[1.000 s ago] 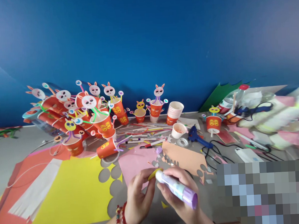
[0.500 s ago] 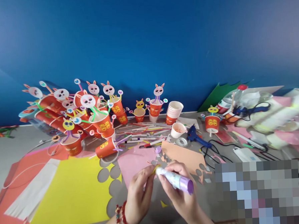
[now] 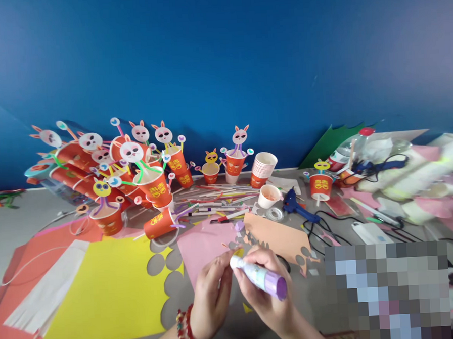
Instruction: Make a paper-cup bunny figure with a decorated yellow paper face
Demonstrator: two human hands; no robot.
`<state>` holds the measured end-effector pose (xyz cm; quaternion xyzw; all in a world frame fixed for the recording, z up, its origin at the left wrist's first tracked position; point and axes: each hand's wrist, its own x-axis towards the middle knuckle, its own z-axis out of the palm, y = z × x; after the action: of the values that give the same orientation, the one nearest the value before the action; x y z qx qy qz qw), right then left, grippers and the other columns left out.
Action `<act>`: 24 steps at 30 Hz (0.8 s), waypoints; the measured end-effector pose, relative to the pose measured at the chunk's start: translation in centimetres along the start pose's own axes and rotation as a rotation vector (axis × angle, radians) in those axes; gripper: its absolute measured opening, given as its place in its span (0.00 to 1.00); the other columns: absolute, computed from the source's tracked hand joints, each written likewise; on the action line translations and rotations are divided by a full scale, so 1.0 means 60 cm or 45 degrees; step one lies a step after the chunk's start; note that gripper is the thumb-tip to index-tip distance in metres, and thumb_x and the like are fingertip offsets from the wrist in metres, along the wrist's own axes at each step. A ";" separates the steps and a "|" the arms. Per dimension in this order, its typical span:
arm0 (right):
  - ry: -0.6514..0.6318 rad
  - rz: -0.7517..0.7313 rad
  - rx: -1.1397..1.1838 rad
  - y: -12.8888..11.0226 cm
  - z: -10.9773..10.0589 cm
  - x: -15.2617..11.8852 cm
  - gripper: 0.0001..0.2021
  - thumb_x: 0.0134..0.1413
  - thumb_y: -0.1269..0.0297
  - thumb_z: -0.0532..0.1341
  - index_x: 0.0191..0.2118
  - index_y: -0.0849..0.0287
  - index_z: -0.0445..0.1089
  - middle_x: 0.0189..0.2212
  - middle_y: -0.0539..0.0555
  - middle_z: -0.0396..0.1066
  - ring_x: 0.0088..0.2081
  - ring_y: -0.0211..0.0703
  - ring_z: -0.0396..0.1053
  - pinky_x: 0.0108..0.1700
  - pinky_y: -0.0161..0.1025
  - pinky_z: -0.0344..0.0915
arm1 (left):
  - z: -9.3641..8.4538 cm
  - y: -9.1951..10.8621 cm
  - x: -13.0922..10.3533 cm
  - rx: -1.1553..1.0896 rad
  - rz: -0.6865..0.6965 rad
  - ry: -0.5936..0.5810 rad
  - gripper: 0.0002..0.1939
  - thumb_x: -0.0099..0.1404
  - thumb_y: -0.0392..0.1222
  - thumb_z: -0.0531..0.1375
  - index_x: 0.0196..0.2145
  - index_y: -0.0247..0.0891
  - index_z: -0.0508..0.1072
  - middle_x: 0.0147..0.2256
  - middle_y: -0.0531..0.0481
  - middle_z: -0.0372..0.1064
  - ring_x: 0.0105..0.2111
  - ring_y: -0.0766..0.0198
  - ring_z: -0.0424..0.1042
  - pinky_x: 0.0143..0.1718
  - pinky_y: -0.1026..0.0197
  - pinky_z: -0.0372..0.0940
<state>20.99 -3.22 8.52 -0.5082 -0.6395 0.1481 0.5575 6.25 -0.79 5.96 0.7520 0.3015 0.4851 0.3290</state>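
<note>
My right hand (image 3: 271,309) is closed around a glue stick (image 3: 257,275) with a white tip and a purple base. The stick lies tilted, its white end toward my left hand (image 3: 212,294). Between the fingertips of that left hand is a small yellow paper piece (image 3: 239,252), mostly hidden by fingers. The glue stick's tip is right beside this piece; whether they touch I cannot tell. Below the hands lies a yellow paper scrap (image 3: 248,307). Just beyond them are a pink sheet (image 3: 205,241) and a peach sheet (image 3: 277,235) with cut-out holes.
Red paper cups (image 3: 157,188) with rabbit-faced figures crowd the back left. A large yellow sheet (image 3: 100,292) covers the front left. A cup stack (image 3: 263,168), a tape roll (image 3: 275,214) and a blue glue gun (image 3: 299,206) with black cables stand toward the right.
The glue stick's tip has shifted slightly left and down, with my right hand tilting along. My left hand still pinches the yellow paper piece in nearly the same place.
</note>
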 end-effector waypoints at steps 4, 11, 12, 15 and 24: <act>0.044 0.013 -0.053 0.002 0.000 0.002 0.08 0.58 0.71 0.62 0.39 0.54 0.63 0.30 0.51 0.69 0.30 0.41 0.72 0.32 0.37 0.70 | 0.002 -0.005 -0.002 0.006 0.057 0.060 0.27 0.69 0.26 0.54 0.62 0.45 0.64 0.54 0.42 0.74 0.54 0.57 0.74 0.52 0.62 0.71; 0.032 -0.077 -0.142 -0.001 0.002 0.006 0.08 0.56 0.71 0.63 0.39 0.54 0.64 0.29 0.50 0.70 0.28 0.42 0.72 0.31 0.38 0.70 | -0.001 -0.006 -0.001 -0.042 0.053 0.016 0.28 0.71 0.27 0.52 0.65 0.45 0.60 0.57 0.41 0.71 0.56 0.56 0.72 0.55 0.59 0.70; 0.050 -0.053 -0.133 -0.001 0.002 0.006 0.08 0.56 0.71 0.63 0.39 0.54 0.64 0.29 0.50 0.70 0.28 0.42 0.72 0.31 0.38 0.70 | -0.002 -0.006 -0.001 -0.048 0.062 0.016 0.28 0.71 0.27 0.52 0.65 0.45 0.60 0.57 0.41 0.71 0.56 0.56 0.72 0.55 0.59 0.70; 0.035 -0.076 -0.116 -0.001 0.002 0.007 0.08 0.56 0.71 0.63 0.39 0.54 0.64 0.29 0.50 0.70 0.29 0.42 0.73 0.33 0.39 0.71 | -0.003 -0.004 -0.001 -0.052 0.024 -0.018 0.26 0.71 0.28 0.52 0.64 0.43 0.62 0.57 0.40 0.71 0.56 0.55 0.72 0.55 0.58 0.71; 0.006 -0.109 -0.119 -0.002 -0.005 0.010 0.09 0.55 0.72 0.63 0.40 0.54 0.64 0.29 0.50 0.70 0.29 0.42 0.72 0.33 0.39 0.71 | -0.001 -0.006 -0.003 -0.095 0.079 0.008 0.28 0.72 0.28 0.52 0.66 0.46 0.60 0.59 0.41 0.69 0.58 0.55 0.71 0.56 0.59 0.70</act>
<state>21.24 -2.90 9.05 -0.5061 -0.6657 0.0929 0.5404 6.06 -0.68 5.58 0.7468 0.2607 0.5082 0.3407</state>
